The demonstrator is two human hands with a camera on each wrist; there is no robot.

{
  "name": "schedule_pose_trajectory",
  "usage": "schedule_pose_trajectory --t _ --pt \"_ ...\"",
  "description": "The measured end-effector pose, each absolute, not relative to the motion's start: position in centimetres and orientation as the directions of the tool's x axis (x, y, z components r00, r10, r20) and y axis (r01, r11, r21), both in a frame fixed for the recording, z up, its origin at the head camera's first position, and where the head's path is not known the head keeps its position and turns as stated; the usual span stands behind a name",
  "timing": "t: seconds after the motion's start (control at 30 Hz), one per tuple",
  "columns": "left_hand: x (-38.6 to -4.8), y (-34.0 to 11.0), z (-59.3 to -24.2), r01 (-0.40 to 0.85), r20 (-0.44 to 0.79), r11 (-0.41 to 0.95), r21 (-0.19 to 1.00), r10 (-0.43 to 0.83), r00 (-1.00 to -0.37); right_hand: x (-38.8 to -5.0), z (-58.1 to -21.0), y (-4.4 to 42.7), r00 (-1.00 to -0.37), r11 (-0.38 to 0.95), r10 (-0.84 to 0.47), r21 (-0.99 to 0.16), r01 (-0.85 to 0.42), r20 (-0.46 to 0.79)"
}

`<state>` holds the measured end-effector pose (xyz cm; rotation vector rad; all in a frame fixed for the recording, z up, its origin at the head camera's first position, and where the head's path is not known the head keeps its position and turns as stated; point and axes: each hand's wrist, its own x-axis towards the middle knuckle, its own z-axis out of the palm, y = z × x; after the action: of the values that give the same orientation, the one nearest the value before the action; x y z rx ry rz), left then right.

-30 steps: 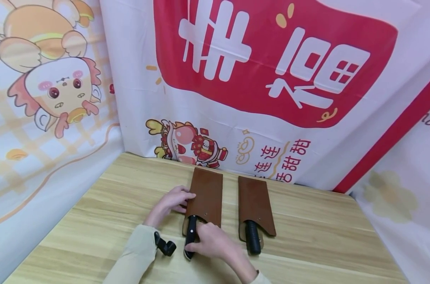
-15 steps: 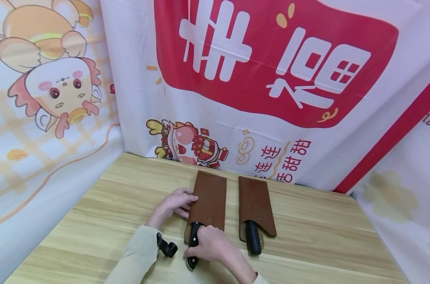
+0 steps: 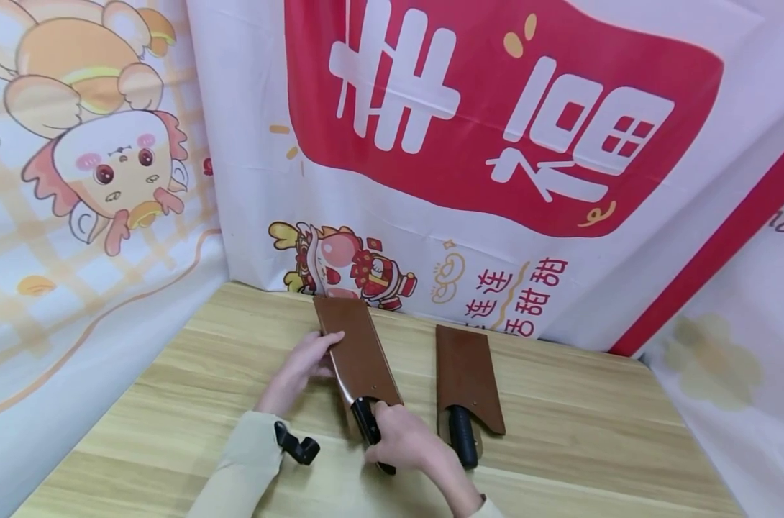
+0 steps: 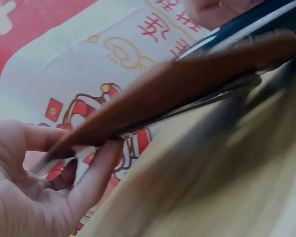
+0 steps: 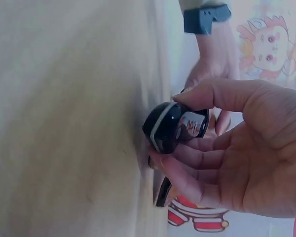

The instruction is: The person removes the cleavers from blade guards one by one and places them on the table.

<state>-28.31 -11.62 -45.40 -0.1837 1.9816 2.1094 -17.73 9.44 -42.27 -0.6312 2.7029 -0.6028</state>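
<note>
A brown sheath (image 3: pixel 359 345) is raised off the tabletop and tilted, its far end leaning left. My left hand (image 3: pixel 303 367) pinches its left edge; in the left wrist view, thumb and fingers lie on either side of the sheath (image 4: pixel 153 94). From the near end sticks the black riveted handle (image 3: pixel 366 421) of a kitchen knife, with a thin shiny strip of metal along the sheath's left side. My right hand (image 3: pixel 405 439) grips that handle, its butt (image 5: pixel 163 126) showing between thumb and fingers in the right wrist view. Most of the blade is hidden.
A second brown sheath (image 3: pixel 467 367) lies to the right, a black handle (image 3: pixel 462 435) protruding from its near end. Both rest on the wood-grain table (image 3: pixel 593 432). Printed cloth (image 3: pixel 249 180) hangs behind and at both sides.
The sheath and knife first slid slightly toward me and right. Now both hands have lifted and turned them, the far end swinging left and the handle end right. The second sheath stays put.
</note>
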Motion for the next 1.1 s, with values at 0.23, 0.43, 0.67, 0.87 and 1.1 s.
schedule_pose_trajectory --t 0.23,0.43,0.67,0.87,1.1 --pt "-28.3 -12.8 -43.5 -0.182 -0.189 -0.221 0.958 -0.01 -0.982 -18.5 -41.6 10.6 -0.86 0.711 -0.511 -0.562 -0.423 -0.001" --pt "-28.2 -13.5 -42.5 -0.121 -0.176 -0.461 0.879 -0.077 -0.981 -19.0 -41.0 11.4 -0.883 0.714 -0.43 -0.528 -0.461 0.189" --pt "-27.7 -13.7 -41.4 -0.098 -0.176 -0.655 0.749 -0.055 -0.983 -19.5 -40.3 12.3 -0.908 0.643 -0.269 -0.642 -0.418 0.323" --pt "-27.4 -13.4 -40.5 -0.091 -0.196 -0.75 0.655 -0.053 -0.979 -20.0 -39.9 12.8 -0.962 0.401 -0.088 -0.875 -0.273 0.259" --pt "-26.9 -13.0 -39.8 -0.089 -0.175 -0.76 0.644 -0.033 -0.984 -20.3 -39.1 13.3 -0.993 -0.069 0.088 -0.994 -0.081 0.075"
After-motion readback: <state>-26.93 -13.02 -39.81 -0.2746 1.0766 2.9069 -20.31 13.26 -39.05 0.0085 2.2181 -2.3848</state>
